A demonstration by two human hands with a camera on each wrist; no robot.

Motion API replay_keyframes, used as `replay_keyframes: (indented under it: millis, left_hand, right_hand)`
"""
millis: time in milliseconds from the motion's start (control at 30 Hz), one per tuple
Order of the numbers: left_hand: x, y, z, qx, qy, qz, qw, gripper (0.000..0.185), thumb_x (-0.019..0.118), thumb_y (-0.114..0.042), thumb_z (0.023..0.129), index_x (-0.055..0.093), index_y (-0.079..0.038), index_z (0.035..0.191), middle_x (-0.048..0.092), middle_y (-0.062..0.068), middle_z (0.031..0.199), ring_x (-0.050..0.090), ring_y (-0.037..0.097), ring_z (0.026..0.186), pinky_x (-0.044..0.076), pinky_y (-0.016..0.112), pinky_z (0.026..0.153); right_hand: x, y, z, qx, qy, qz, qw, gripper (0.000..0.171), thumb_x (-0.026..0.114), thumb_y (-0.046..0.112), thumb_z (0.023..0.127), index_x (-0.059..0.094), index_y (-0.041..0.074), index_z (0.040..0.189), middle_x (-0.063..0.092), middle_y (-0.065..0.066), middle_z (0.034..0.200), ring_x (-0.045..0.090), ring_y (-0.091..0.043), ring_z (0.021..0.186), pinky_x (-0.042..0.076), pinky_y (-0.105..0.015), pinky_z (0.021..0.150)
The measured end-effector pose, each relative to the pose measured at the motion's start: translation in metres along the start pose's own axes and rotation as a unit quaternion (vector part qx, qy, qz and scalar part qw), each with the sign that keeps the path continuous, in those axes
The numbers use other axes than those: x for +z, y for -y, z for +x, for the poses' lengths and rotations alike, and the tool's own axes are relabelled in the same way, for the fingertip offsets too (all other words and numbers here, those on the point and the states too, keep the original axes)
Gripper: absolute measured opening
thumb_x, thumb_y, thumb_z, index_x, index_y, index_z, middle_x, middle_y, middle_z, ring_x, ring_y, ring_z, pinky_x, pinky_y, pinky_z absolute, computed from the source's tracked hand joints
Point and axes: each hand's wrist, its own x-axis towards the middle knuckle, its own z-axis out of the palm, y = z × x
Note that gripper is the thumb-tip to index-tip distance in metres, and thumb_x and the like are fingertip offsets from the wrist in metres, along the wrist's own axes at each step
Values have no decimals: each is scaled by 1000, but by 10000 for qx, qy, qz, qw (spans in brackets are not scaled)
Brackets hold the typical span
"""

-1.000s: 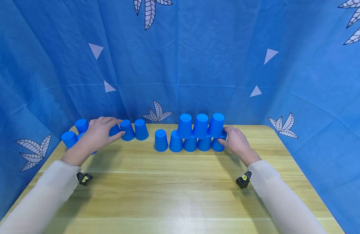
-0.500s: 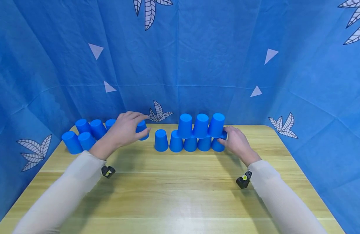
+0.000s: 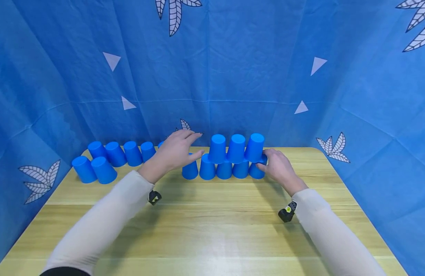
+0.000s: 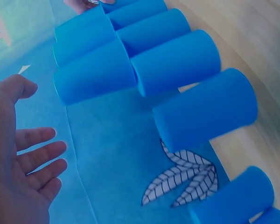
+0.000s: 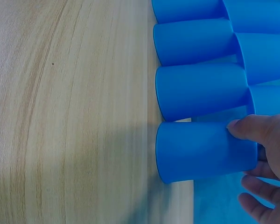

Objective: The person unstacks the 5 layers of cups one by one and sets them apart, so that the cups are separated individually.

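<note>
Blue cup stack (image 3: 233, 157), two tiers, mouths down, at rear centre of wooden table (image 3: 212, 226). Right hand (image 3: 279, 166): thumb and fingers curled around rightmost bottom cup (image 5: 205, 151). Left hand (image 3: 176, 151): fingers spread, holding nothing, above leftmost bottom cup (image 3: 190, 171).

On the worktop (image 3: 212, 230), five upturned cups (image 3: 224, 170) are lined up at centre, with three cups (image 3: 236, 147) stacked on them. Loose cups (image 3: 116, 155) are grouped at left.
</note>
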Motion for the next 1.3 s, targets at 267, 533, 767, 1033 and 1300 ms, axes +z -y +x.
replay_keyframes:
  millis: [267,533,767,1033,1300]
  left_hand:
    - [6,-20,23,108,61,238,9996,63,53,-55,95,51,-13,143,53,8,140,42,30,133,29,51,111]
    - [15,-30,41,161,-67,526,9985,60,52,-55,95,53,-15,141,55,6,139,42,28,131,28,55,108]
    - [20,-37,56,271,163,630,9975,60,51,-53,96,53,-13,141,55,7,139,45,28,131,30,53,108]
    - [19,-39,57,469,172,585,9970,57,55,-49,96,56,-10,138,58,9,134,51,28,125,33,47,108]
    - [12,-29,45,447,-106,533,9975,56,55,-50,96,58,-11,136,60,8,131,53,27,123,34,48,107]
  right_hand:
    - [2,-1,1,63,36,-27,10000,54,69,26,92,52,-8,131,58,-27,125,54,-43,115,42,-56,98]
    - [2,-1,2,49,21,-58,10000,54,70,26,92,53,-8,130,59,-27,124,55,-42,114,42,-56,98]
    - [1,0,1,91,15,-34,10000,55,70,27,92,53,-7,131,59,-26,125,54,-42,116,42,-55,99]
    - [2,0,-1,33,17,-27,10000,54,69,26,92,53,-9,131,58,-27,125,54,-43,116,42,-56,99]
    - [0,0,0,76,48,33,10000,54,69,26,92,52,-9,131,58,-27,124,55,-42,114,42,-56,98]
